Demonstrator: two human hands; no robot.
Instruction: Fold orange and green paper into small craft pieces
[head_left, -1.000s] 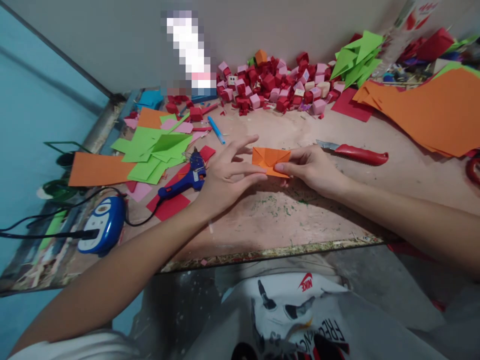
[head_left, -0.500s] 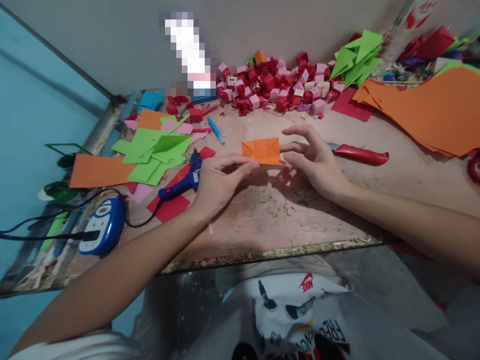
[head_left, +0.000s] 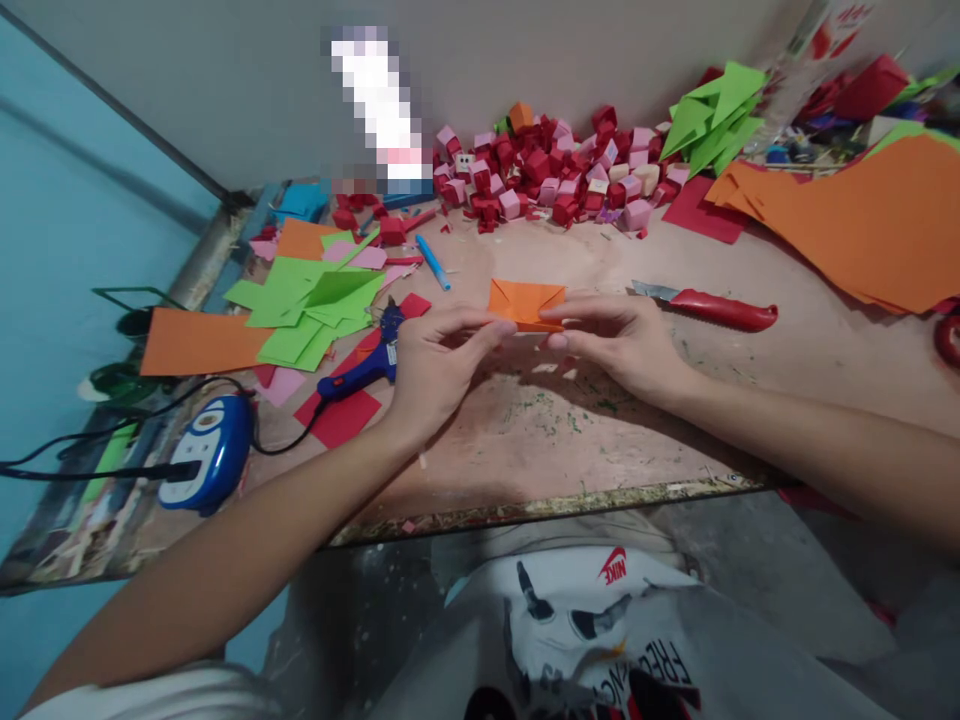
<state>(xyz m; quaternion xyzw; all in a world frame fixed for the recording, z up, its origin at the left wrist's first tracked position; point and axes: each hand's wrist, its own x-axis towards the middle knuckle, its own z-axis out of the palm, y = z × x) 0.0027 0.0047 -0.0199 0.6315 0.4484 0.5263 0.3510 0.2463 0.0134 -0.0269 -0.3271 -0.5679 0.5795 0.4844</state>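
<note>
Here we are at the table (head_left: pixel 637 440), and the orange piece (head_left: pixel 526 292) is up in front of the person, right between the two hands; call that the middle of the dial, with twelve towards the wall. It's a small creased oblong, with slanting folds at its far corners. The left hand (head_left: pixel 442 365) comes in from eight o'clock, thumb and fingers pinching the near left corner. Over at four, the right hand (head_left: pixel 626 340) has its own pinch, fingertips on the near right corner and thumb low at the edge. Out at three lies the knife (head_left: pixel 724 308), red handle pointing away from the piece, blade end just beside the right hand. The pen (head_left: pixel 433 262) sits at ten, and the glue gun (head_left: pixel 356 375) is between eight and nine, its nozzle end close by the left hand. Nine o'clock gives us green paper (head_left: pixel 300 300), overlapping an orange strip (head_left: pixel 199 342); further out at eight, the blue box (head_left: pixel 214 450) with black cords. Straight up at twelve, what a heap of cubes (head_left: pixel 540 165), mostly red and pink! Green cutouts (head_left: pixel 712 115) are stacked between one and two, and big orange sheets (head_left: pixel 862 230) spread towards half past two.
</note>
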